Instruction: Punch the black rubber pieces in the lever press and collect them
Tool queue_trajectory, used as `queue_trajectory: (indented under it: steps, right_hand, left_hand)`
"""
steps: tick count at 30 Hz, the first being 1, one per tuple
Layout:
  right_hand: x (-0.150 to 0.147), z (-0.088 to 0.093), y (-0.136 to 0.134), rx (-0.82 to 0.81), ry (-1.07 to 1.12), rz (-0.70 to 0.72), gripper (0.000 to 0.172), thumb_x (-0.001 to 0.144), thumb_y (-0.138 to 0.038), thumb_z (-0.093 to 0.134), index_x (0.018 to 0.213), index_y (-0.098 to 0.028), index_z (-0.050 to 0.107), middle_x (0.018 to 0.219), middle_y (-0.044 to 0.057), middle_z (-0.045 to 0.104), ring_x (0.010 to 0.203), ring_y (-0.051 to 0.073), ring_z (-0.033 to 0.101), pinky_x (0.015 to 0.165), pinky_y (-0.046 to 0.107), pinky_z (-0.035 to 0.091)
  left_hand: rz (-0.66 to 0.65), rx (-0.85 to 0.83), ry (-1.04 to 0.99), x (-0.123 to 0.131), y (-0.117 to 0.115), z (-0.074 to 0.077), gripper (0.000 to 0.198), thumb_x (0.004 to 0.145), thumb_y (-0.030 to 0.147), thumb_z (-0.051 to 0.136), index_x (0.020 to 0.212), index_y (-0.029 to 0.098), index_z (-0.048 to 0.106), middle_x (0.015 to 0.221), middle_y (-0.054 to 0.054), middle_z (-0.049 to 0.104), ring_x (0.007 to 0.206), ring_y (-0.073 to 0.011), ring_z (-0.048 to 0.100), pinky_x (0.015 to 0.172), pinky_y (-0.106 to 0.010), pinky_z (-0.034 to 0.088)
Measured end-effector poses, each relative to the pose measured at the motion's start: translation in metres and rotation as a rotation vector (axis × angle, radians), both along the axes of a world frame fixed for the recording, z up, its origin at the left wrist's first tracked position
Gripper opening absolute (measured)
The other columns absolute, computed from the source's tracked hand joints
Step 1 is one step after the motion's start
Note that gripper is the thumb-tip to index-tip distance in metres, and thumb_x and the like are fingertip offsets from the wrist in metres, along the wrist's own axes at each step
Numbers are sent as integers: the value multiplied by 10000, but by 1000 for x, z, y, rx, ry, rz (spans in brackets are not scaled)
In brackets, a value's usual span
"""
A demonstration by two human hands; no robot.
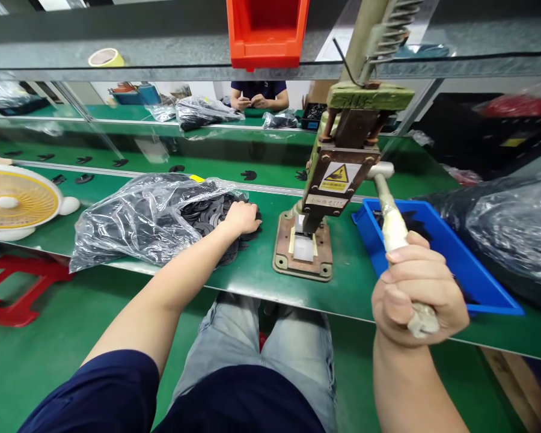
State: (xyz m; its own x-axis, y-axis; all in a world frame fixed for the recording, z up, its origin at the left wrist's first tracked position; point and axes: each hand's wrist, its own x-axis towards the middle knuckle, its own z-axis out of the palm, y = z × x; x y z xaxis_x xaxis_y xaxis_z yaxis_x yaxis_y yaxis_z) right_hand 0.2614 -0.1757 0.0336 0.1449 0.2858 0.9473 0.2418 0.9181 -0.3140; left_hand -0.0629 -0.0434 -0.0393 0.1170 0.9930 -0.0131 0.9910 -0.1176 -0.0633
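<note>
My left hand rests on a pile of flat black parts spilling from a clear plastic bag; its fingers curl down onto the parts. My right hand is closed around the pale wrapped lever handle of a small hand press. The press stands on a rusty base plate with a white block under the ram.
A blue tray holding black parts lies right of the press, with a dark plastic bag beyond it. A small fan stands at the left. A red bin hangs overhead. Another person's hands work across the conveyor.
</note>
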Motion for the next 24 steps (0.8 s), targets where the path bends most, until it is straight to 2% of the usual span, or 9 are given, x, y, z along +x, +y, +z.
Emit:
queue_trajectory:
  steps: [2,7,10,15,19,22,24]
  right_hand:
    - [0,0,0,1,1,-1,201,752,-239,704,638,-227,540,625,-37,606,725,200,653,985,641,529]
    - [-1,-2,0,5,22,-6,207,774,-277,704,645,-231,550,632,-34,608,728,198,654,987,629,537]
    - [0,-1,-2,-18,2,-1,192,771,-263,706,652,-232,558,650,-32,624,752,202,664,1010,637,537]
    - [2,-1,-3,-26,-17,4,178,775,-266,704,663,-234,569,663,-30,631,767,204,667,1029,642,533]
    - [1,-1,-2,-17,-12,11,181,771,-269,710,662,-235,569,661,-28,625,761,208,667,1024,637,529]
    - [0,-2,-2,-10,12,-8,189,778,-283,703,660,-236,562,646,-26,620,745,212,660,1005,647,534]
    - [0,-2,-2,-19,16,-7,184,777,-277,703,663,-236,564,652,-27,624,749,212,662,1013,646,534]
  left_hand:
    - [-14,-29,-25,3,0,2,482,914,509,632,1231,150,683,1208,-190,743,1186,-354,660,1006,-432,474]
    - [-75,-97,-97,8,-3,3,591,857,627,679,1273,208,655,1291,-142,717,1218,-331,655,1023,-428,491]
    - [-74,-130,-110,9,-3,1,554,867,534,696,1308,205,635,1339,-146,690,1166,-301,687,976,-381,525]
    - [-101,-85,-116,6,-3,0,474,898,410,655,1299,156,657,1285,-169,714,1102,-298,717,911,-355,559]
    - [-159,-38,-136,0,-3,0,383,955,299,558,1270,134,698,1213,-164,750,1115,-283,718,958,-340,550]
    - [-217,7,-137,-4,-4,0,399,957,170,503,1301,132,702,1229,-157,748,1155,-262,700,1015,-330,525]
    - [-257,40,-158,-7,-5,1,409,968,156,488,1314,152,706,1217,-143,747,1151,-256,689,1037,-347,516]
